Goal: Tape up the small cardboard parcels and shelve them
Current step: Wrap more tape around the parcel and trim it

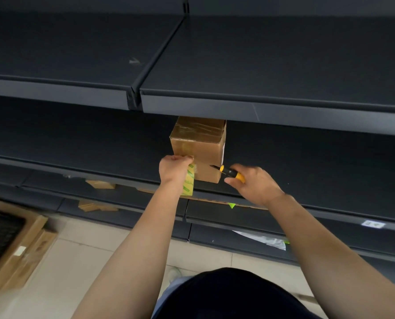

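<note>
While parcel stands near the shelf edge, left hand grips tape, right hand grips knife.

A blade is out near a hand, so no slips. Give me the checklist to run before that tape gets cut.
1. Parcel stands upright on the shelf: ok.
2. Left hand grips the tape roll against the parcel's front face: ok.
3. Right hand grips the knife, blade out and pointing at the parcel's front: ok.
4. Blade tip apart from the left hand: ok, a gap shows between them.
5. Tape pulled taut between roll and parcel: cannot tell, the clear strip barely shows.
6. Top seam already taped: ok, glossy tape shows across it.
</note>
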Available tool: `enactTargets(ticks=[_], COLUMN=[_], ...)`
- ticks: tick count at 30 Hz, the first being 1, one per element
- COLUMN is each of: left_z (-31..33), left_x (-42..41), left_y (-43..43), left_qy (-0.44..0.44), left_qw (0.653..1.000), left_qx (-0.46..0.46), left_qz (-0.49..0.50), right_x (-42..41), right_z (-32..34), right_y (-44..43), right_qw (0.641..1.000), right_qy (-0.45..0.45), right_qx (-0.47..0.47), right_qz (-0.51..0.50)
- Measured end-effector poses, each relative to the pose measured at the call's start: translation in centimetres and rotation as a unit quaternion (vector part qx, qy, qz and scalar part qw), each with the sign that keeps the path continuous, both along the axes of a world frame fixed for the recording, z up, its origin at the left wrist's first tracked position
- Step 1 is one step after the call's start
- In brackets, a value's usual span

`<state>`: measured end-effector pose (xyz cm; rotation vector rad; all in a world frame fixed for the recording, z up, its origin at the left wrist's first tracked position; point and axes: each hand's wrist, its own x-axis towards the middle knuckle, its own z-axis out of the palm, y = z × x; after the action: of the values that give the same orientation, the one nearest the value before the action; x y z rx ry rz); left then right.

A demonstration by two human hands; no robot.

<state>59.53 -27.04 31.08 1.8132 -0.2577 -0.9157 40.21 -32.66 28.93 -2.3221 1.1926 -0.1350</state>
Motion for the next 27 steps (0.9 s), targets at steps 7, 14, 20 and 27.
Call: enactTargets(ticks=[7, 14, 20, 27], left_z=[-0.6, -0.7, -0.8, -0.3], left_x=[1.2, 2.0, 3.1, 3.8], left_y=[0.4, 0.0, -0.7, -1.5], left_qy=[0.027, 0.011, -0.02, -0.093], left_qw=[0.999, 0.999, 0.997, 0.984], left_qx=[0.0, 0.013, 0.033, 0.081], left_qz=[-0.021, -0.052, -0.063, -0.128], right_x=[0.4, 2.6, 4.1, 3.9], right_z=[1.1, 1.3, 0.9, -0.8], right_y=[-0.2, 0.0, 0.4, 0.5], right_qw=[0.999, 0.997, 0.995, 0.99], right_qy=[0.012, 0.057, 0.065, 0.026], right_qx=[0.003, -0.01, -0.009, 0.068], right_qz=[-0.05, -0.044, -0.076, -0.118])
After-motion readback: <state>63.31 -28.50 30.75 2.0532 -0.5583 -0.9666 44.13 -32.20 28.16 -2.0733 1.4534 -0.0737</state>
